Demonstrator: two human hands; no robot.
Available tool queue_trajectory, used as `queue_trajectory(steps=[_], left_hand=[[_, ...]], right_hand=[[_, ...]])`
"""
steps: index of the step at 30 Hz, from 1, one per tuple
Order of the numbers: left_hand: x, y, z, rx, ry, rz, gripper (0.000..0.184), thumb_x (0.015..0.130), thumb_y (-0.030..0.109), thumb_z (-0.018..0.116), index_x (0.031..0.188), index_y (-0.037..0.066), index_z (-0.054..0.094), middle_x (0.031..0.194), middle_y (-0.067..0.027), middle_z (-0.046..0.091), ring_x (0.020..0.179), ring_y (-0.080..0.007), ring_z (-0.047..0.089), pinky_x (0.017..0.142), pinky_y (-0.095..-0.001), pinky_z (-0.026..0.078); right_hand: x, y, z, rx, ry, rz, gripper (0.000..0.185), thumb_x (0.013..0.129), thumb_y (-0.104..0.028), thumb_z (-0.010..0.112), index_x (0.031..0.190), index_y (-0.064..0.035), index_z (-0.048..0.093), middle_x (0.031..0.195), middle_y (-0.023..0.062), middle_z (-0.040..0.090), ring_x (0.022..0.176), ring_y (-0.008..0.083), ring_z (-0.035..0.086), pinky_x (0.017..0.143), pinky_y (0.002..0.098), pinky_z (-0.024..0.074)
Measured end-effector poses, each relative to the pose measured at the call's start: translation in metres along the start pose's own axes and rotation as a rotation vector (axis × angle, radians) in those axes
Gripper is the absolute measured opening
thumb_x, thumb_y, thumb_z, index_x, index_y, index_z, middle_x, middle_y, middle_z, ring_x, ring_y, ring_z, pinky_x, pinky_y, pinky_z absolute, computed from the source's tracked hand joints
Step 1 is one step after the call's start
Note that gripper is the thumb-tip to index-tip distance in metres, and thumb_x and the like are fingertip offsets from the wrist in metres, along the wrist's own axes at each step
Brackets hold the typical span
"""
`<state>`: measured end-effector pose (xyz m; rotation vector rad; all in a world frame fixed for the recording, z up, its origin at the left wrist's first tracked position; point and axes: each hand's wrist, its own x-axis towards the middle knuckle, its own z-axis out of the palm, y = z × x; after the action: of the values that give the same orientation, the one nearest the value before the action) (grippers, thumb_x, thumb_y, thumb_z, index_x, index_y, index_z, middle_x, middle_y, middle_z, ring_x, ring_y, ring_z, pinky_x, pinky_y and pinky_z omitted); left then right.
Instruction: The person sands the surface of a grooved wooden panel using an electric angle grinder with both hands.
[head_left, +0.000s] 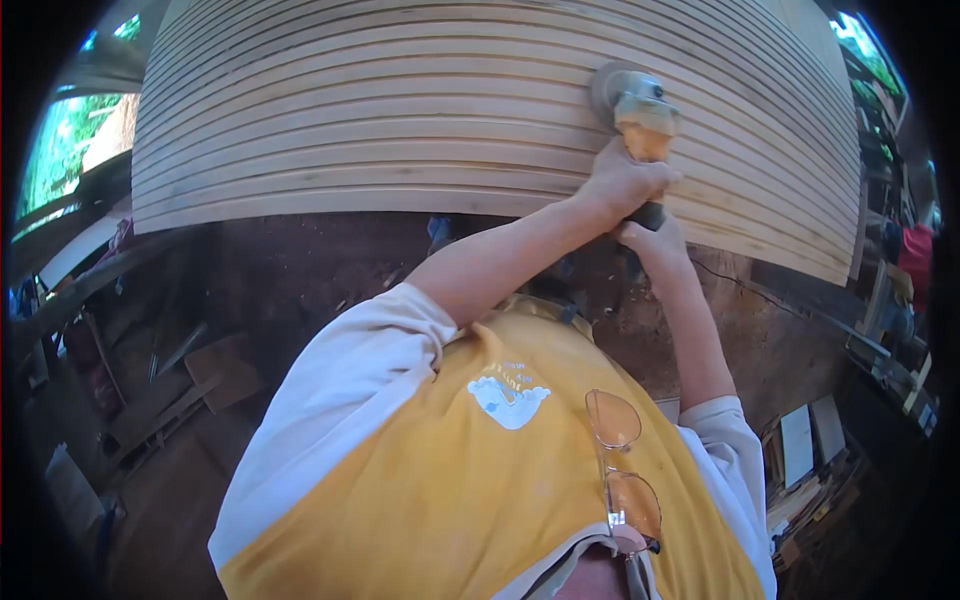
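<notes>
An angle grinder (645,115) with a round disc (604,92) lies over a large pale wooden panel (400,110) with many parallel grooves. The disc appears to be against the panel's surface, right of the middle. My left hand (628,182) is wrapped round the grinder's body behind its orange part. Closer to me, my right hand (655,243) is closed round the dark rear end of the tool. Some fingers of both hands are hidden behind the tool and the wrists.
A thin dark cord (745,288) runs off to the right below the panel's near edge. Wood offcuts (805,490) lie at the lower right, and boards (215,375) stand at the left. Sunglasses (633,500) hang on my yellow shirt. Something red (915,262) is at the far right.
</notes>
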<state>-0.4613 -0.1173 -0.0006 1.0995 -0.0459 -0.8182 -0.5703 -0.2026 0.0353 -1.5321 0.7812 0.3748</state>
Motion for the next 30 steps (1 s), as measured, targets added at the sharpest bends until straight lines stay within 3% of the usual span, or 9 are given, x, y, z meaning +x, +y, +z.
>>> queue_trajectory(steps=[7, 9, 11, 14, 18, 20, 22, 28, 30], left_hand=[[-0.09, 0.109, -0.233, -0.2, 0.346, 0.14, 0.023, 0.086, 0.016, 0.08, 0.102, 0.012, 0.064, 0.084, 0.002, 0.062, 0.071, -0.0086, 0.061, 0.065, -0.0268, 0.051], [-0.104, 0.141, -0.287, -0.24, 0.449, 0.158, 0.026, 0.086, 0.018, 0.081, 0.105, 0.011, 0.063, 0.083, -0.0011, 0.063, 0.07, -0.0128, 0.064, 0.066, -0.0283, 0.053], [-0.106, 0.159, -0.343, -0.248, 0.573, 0.166, 0.026, 0.087, 0.02, 0.08, 0.106, 0.011, 0.064, 0.082, -0.0023, 0.064, 0.072, -0.0147, 0.065, 0.067, -0.0307, 0.055], [-0.103, 0.175, -0.392, -0.328, 0.478, 0.102, 0.027, 0.089, 0.02, 0.078, 0.107, 0.009, 0.063, 0.086, -0.0058, 0.067, 0.074, -0.0191, 0.069, 0.07, -0.0344, 0.06], [-0.088, 0.141, -0.326, -0.35, 0.494, 0.052, 0.027, 0.089, 0.017, 0.078, 0.108, 0.006, 0.062, 0.087, -0.0052, 0.067, 0.076, -0.0197, 0.069, 0.071, -0.0359, 0.06], [-0.062, 0.106, -0.262, -0.217, 0.398, 0.074, 0.027, 0.088, 0.015, 0.078, 0.109, 0.008, 0.062, 0.086, -0.002, 0.065, 0.075, -0.0157, 0.067, 0.07, -0.0323, 0.058], [-0.034, 0.08, -0.166, -0.125, 0.352, 0.072, 0.026, 0.086, 0.015, 0.079, 0.108, 0.011, 0.064, 0.086, 0.0018, 0.062, 0.075, -0.0108, 0.063, 0.069, -0.0288, 0.054], [0.069, -0.026, 0.084, 0.033, -0.221, -0.082, 0.02, 0.082, 0.019, 0.081, 0.092, 0.012, 0.065, 0.083, 0.0026, 0.062, 0.071, -0.0079, 0.057, 0.063, -0.0282, 0.047], [0.098, -0.043, 0.153, 0.192, -0.235, -0.157, 0.025, 0.078, 0.024, 0.083, 0.09, 0.008, 0.068, 0.082, -0.0007, 0.067, 0.071, -0.0098, 0.06, 0.063, -0.0308, 0.049]], right_hand=[[0.061, -0.07, 0.239, -0.115, -0.424, -0.312, 0.027, 0.076, -0.019, 0.075, 0.097, -0.0034, 0.07, 0.082, 0.0026, 0.069, 0.072, 0.0126, 0.066, 0.068, 0.0297, 0.0538], [0.083, -0.105, 0.295, -0.47, -0.497, -0.143, 0.029, 0.073, -0.023, 0.078, 0.093, -0.0044, 0.07, 0.078, 0.0033, 0.069, 0.07, 0.0133, 0.066, 0.067, 0.031, 0.0544], [0.101, -0.127, 0.344, -0.419, -0.566, -0.215, 0.035, 0.069, -0.031, 0.081, 0.089, -0.0032, 0.071, 0.078, 0.0089, 0.072, 0.071, 0.0179, 0.07, 0.069, 0.034, 0.0569], [0.101, -0.158, 0.368, -0.618, -0.578, -0.221, 0.052, 0.067, -0.04, 0.081, 0.099, -0.0001, 0.073, 0.086, 0.0125, 0.076, 0.079, 0.0227, 0.075, 0.075, 0.0343, 0.0596], [0.082, -0.134, 0.297, -0.55, -0.438, -0.214, 0.054, 0.065, -0.041, 0.081, 0.1, -0.0012, 0.074, 0.092, 0.0135, 0.077, 0.083, 0.0225, 0.076, 0.078, 0.0334, 0.0595], [0.075, -0.107, 0.229, -0.403, -0.465, -0.1, 0.047, 0.066, -0.035, 0.082, 0.097, -0.0017, 0.072, 0.09, 0.0117, 0.075, 0.084, 0.0189, 0.073, 0.078, 0.0333, 0.0577], [0.058, -0.074, 0.151, -0.069, -0.4, -0.22, 0.037, 0.069, -0.026, 0.081, 0.093, -0.0012, 0.069, 0.085, 0.008, 0.072, 0.078, 0.0131, 0.069, 0.073, 0.032, 0.0561], [0.006, 0.003, -0.091, 0.138, 0.238, 0.083, 0.035, 0.076, -0.019, 0.076, 0.105, -0.0025, 0.066, 0.082, 0.0026, 0.066, 0.064, 0.0143, 0.063, 0.059, 0.0307, 0.0513], [-0.008, 0.0, -0.151, 0.037, 0.314, 0.097, 0.037, 0.078, -0.024, 0.07, 0.109, -0.0042, 0.066, 0.09, 0.0026, 0.064, 0.076, 0.0132, 0.06, 0.069, 0.0296, 0.0483]])
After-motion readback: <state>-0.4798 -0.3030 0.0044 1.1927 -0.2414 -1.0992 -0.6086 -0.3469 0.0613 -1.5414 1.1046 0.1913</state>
